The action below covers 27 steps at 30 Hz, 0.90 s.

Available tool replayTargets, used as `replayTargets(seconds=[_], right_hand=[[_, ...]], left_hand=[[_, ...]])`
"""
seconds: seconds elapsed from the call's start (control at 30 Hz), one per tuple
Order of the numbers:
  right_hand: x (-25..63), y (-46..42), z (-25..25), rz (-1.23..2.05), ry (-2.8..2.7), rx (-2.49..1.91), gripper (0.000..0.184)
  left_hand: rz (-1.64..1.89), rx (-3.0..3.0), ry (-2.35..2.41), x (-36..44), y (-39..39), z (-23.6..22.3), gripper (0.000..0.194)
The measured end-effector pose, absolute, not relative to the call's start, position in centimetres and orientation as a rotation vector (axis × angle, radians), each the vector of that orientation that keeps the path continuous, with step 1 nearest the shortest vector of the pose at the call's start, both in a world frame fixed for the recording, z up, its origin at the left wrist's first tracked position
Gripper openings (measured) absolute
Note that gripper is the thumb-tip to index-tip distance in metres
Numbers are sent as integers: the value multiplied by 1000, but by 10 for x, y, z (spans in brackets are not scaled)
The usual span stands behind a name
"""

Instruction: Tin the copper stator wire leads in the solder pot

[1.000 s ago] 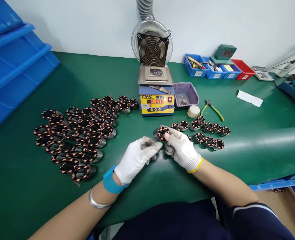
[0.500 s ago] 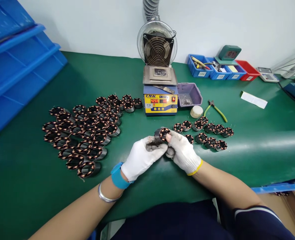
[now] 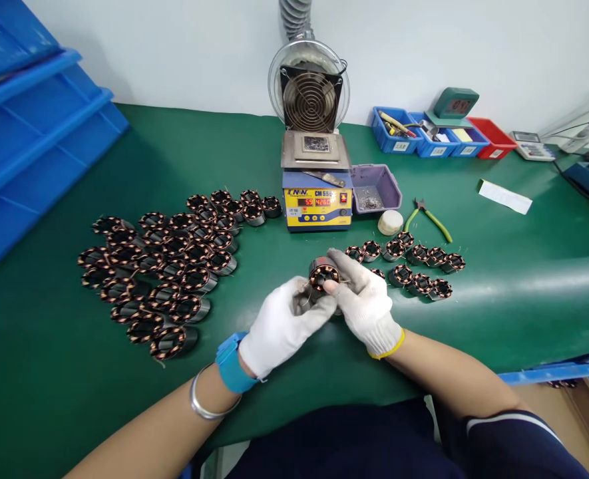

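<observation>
Two gloved hands [image 3: 285, 326], wound ring [image 3: 323, 271] newly turned

Bare green mat [image 3: 247, 253] separates the left coils [image 3: 174, 266] from the blue-yellow machine [image 3: 317, 207].

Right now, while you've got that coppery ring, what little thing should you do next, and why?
I'd probably pinch the thin wire with my left hand and gently straighten it. It sticks out beside those fingers, and my right hand has the ring gripped, its thumb at the opening.
</observation>
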State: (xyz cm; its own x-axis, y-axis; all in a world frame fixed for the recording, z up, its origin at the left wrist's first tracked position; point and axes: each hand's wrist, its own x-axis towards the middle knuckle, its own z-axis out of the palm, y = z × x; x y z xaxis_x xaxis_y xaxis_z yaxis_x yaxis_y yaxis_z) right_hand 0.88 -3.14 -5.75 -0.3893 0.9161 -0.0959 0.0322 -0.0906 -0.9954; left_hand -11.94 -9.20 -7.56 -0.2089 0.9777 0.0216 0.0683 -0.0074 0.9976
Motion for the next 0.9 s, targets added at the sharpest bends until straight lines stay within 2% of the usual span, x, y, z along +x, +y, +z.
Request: replayTargets(seconds=[0.13, 0.33, 0.47, 0.57, 0.63, 0.77, 0.9], right_hand=[[14, -31, -64, 1283, -1730, -1098, 53], [22, -25, -73, 860, -1852, -937, 51], [24, -24, -68, 756, -1942, -872, 50], [25, -24, -67, 687, -1991, -822, 49], [26, -23, -69, 700, -1965, -819, 50], [27, -23, -72, 764, -1901, -851, 54], [25, -27, -71, 767, -1937, -800, 54]], left_hand=[[1381, 1158, 1360, -124, -101, -68, 23], [1841, 1157, 1407, -146, -102, -55, 23], [1569, 1374, 1575, -144, -96, -65, 21], [1401, 1618, 1487, -140, -104, -67, 17], [1494, 1662, 1351, -140, -109, -66, 20], [1761, 1352, 1294, -138, -107, -67, 27], [1462, 1382, 1499, -130, -98, -68, 22]])
